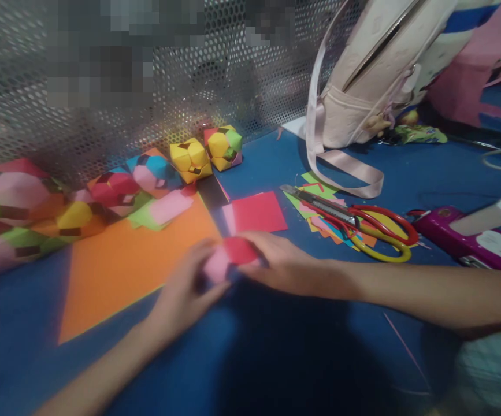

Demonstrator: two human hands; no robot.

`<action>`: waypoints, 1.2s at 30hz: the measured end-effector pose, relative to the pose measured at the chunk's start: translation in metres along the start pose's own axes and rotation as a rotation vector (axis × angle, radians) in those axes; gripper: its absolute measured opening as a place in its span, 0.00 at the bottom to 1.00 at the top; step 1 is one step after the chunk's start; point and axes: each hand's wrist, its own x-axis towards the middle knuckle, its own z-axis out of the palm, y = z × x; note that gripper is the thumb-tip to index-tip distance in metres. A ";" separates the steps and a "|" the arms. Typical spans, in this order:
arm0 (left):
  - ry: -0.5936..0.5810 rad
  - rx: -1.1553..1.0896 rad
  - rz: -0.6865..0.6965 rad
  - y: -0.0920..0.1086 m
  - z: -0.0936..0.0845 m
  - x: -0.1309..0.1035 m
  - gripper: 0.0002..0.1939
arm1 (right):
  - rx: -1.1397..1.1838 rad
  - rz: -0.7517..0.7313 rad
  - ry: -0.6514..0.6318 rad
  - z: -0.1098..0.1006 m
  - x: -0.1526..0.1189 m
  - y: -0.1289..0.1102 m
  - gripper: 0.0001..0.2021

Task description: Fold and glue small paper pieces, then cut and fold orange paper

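Note:
Between my two hands is a small folded paper piece (238, 249), pink on one side and red on the other, blurred by motion. My left hand (185, 283) grips its pink side with fingers and thumb. From the right, my right hand (278, 260) holds the red side, fingers closed over it. Just beyond them lie red and pink paper squares (259, 212). A large orange paper sheet (133, 271) lies under and left of my left hand. Finished-looking folded paper balls (190, 159) in several colours line the back left.
Red-and-yellow-handled scissors (382, 254) and a box cutter (319, 203) lie on coloured paper scraps (315, 222) at right. Farther right is a purple tool (462, 237) with a white part. A pale backpack (363, 75) leans against the perforated metal panel (172, 86). Its strap (354, 170) trails on the blue surface.

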 end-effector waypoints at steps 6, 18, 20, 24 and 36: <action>-0.012 -0.040 -0.102 -0.001 0.002 0.000 0.22 | 0.042 0.056 0.007 -0.001 0.003 -0.003 0.23; 0.101 0.000 0.038 -0.009 -0.002 0.000 0.18 | 0.083 0.044 -0.044 -0.008 0.007 -0.009 0.26; 0.117 -0.038 0.058 -0.009 -0.002 0.000 0.18 | 0.083 0.064 -0.038 -0.009 0.007 -0.009 0.27; 0.155 -0.079 0.009 -0.008 0.000 -0.002 0.20 | 0.105 0.047 -0.018 -0.009 0.004 -0.008 0.27; 0.151 0.178 -0.094 0.000 0.003 -0.009 0.26 | 0.040 -0.079 0.146 -0.002 0.002 -0.007 0.22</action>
